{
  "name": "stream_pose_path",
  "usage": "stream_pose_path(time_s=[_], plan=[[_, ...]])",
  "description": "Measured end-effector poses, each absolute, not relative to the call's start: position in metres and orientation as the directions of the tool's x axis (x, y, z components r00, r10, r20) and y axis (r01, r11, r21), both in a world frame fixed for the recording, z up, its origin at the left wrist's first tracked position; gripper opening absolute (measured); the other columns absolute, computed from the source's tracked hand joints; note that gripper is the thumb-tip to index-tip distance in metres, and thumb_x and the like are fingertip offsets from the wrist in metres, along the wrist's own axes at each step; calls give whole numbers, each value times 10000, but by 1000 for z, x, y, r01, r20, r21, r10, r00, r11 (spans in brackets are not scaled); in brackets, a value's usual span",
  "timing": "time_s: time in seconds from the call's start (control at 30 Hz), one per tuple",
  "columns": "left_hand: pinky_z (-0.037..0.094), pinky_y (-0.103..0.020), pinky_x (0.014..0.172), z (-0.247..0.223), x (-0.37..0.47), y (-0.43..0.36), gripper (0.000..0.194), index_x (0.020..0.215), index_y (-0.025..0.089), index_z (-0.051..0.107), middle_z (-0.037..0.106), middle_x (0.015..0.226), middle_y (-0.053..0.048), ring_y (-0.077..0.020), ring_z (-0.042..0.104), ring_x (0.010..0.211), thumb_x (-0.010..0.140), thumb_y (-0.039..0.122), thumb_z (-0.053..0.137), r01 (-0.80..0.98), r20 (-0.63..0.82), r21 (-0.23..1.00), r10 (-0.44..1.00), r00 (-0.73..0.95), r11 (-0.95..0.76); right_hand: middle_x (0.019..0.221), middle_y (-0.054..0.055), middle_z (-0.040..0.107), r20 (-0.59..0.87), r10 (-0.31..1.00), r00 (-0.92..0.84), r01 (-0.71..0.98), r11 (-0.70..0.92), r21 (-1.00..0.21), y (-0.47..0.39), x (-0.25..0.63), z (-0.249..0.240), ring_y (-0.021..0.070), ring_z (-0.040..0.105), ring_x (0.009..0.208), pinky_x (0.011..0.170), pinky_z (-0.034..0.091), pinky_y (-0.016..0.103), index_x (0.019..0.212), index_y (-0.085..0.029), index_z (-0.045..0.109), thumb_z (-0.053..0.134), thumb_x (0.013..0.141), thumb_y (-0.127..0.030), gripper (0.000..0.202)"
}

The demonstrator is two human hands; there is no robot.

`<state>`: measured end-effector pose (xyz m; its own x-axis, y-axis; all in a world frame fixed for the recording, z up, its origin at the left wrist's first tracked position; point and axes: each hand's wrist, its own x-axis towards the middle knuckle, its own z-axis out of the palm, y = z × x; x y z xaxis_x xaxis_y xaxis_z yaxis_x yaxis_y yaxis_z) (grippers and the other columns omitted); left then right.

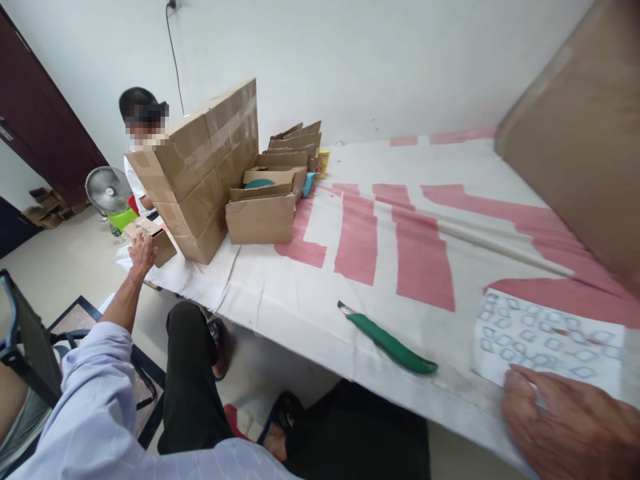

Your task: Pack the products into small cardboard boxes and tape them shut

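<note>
My left hand point(143, 253) reaches to the far left end of the table. Its bent fingers grip the near side of a small cardboard box point(164, 248) with raised flaps. At the lower right, my right hand point(570, 420) is closed at the lower edge of a white paper sheet point(547, 340) marked with blue diamond-like outlines. The fingertips are partly hidden and slightly blurred there. Between my hands a green utility knife point(393, 343) lies on the cloth, its blade end pointing up and left.
Taped cartons point(200, 167) form a tall stack beside open cardboard boxes point(263, 220). A large brown carton point(575, 133) rises at the right. White-and-red cloth covers the table point(300, 293). Another person point(137, 180) sits behind the stack near a fan point(107, 190). A chair point(30, 340) stands left.
</note>
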<state>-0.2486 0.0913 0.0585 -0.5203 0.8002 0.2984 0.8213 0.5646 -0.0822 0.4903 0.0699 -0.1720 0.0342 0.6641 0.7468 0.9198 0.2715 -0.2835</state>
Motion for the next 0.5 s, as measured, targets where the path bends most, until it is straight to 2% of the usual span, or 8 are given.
stream_pose_path(time_s=[0.13, 0.27, 0.4, 0.5], plan=[[476, -578, 1090, 58, -247, 96, 378, 1294, 172, 718, 531, 1573, -242, -442, 481, 1423, 952, 185, 556, 820, 319, -78, 794, -518, 567, 627, 75, 631, 793, 609, 12, 910, 323, -262, 69, 493, -178, 235, 542, 561, 585, 341, 377, 692, -259, 621, 588, 876, -311, 193], [475, -545, 1073, 64, -242, 92, 383, 1231, 181, 729, 596, 1502, -212, -413, 518, 1376, 932, 123, 497, 830, 328, -71, 798, -505, 554, 675, 82, 643, 787, 617, -3, 911, 325, -252, 66, 495, -181, 233, 543, 595, 611, 356, 380, 736, -245, 666, 600, 890, -302, 178], [474, -519, 1066, 68, -228, 78, 335, 1127, 183, 741, 615, 1478, -190, -394, 536, 1352, 907, 98, 504, 842, 332, -74, 810, -484, 534, 654, 79, 653, 810, 587, -1, 908, 340, -246, 69, 501, -190, 236, 561, 579, 588, 357, 379, 705, -257, 647, 616, 866, -292, 168], [481, -499, 1061, 64, -209, 63, 294, 1091, 187, 741, 627, 1475, -170, -375, 554, 1333, 917, 107, 518, 858, 331, -78, 825, -459, 508, 631, 75, 669, 772, 635, 29, 921, 283, -268, 77, 498, -193, 232, 587, 556, 561, 375, 367, 639, -268, 599, 623, 826, -285, 190]])
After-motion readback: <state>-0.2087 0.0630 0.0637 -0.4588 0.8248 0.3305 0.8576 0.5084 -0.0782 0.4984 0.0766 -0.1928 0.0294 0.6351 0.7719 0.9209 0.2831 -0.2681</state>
